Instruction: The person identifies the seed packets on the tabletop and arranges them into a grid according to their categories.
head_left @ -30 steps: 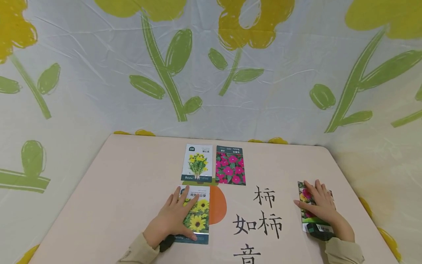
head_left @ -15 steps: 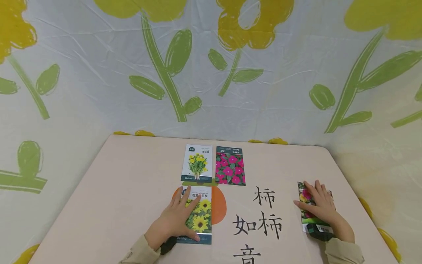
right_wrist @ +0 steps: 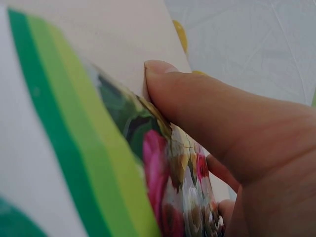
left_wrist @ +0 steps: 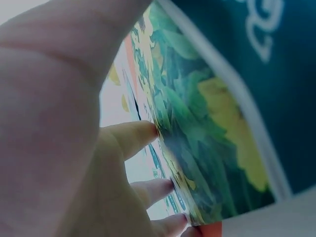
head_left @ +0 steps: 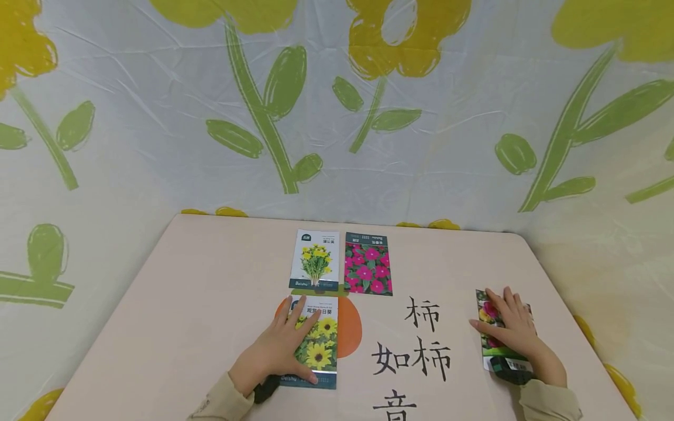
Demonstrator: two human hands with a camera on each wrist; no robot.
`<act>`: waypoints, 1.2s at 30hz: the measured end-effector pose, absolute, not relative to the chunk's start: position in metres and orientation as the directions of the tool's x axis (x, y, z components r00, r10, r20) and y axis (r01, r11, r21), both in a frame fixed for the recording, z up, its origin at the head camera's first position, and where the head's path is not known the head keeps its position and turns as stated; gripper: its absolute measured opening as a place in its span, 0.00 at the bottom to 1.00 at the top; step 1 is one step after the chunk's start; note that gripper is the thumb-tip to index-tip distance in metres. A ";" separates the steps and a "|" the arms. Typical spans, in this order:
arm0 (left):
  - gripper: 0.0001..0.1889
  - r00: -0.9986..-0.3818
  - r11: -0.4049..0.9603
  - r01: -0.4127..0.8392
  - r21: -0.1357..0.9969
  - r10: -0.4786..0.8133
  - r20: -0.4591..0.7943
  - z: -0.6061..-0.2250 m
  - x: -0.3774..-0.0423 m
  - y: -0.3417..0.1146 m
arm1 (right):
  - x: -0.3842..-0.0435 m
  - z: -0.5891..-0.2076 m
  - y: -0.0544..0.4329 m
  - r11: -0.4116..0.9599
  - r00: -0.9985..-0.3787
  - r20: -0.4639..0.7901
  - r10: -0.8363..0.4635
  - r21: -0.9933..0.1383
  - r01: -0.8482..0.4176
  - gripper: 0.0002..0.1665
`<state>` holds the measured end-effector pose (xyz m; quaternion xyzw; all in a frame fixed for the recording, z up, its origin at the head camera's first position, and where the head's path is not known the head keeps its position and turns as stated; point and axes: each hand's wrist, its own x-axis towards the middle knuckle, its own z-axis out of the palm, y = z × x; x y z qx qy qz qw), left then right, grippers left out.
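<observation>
My left hand (head_left: 279, 345) lies spread on a seed packet with yellow sunflower-like blooms (head_left: 319, 354), its fingertips and thumb touching the printed face. In the left wrist view the same packet (left_wrist: 197, 113) runs close beneath the palm, with the fingertips on it. On the right, my right hand (head_left: 511, 327) rests with straight fingers over a seed packet with pink and yellow flowers (head_left: 489, 345), covering much of it. The right wrist view shows the thumb at the edge of that packet (right_wrist: 123, 182).
Behind the left hand lie a white packet with a yellow-flowered plant (head_left: 315, 260) and a packet with magenta flowers (head_left: 368, 266), side by side. The pale pink tabletop (head_left: 210, 275) bears black characters (head_left: 421, 333) and an orange print (head_left: 350, 327). A flower-patterned curtain (head_left: 421, 164) rises behind.
The left hand and the sunflower-like packet have shifted slightly, the packet ending a little to the right of where it lay a second ago. The right hand and the other packets keep their places.
</observation>
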<state>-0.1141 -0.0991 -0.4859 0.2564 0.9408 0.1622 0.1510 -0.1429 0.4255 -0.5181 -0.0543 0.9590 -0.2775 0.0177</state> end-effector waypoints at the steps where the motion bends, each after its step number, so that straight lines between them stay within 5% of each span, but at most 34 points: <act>1: 0.64 -0.821 0.813 0.434 0.390 0.534 -0.200 -0.485 -0.114 -0.099 | -0.143 -0.518 0.425 0.839 -0.993 -0.002 -0.114 -0.536 -0.095 0.59; 36: 0.65 -0.817 0.775 0.430 0.463 0.553 -0.166 -0.497 -0.117 -0.107 | -0.141 -0.494 0.414 0.864 -0.991 -0.058 -0.118 -0.499 -0.073 0.58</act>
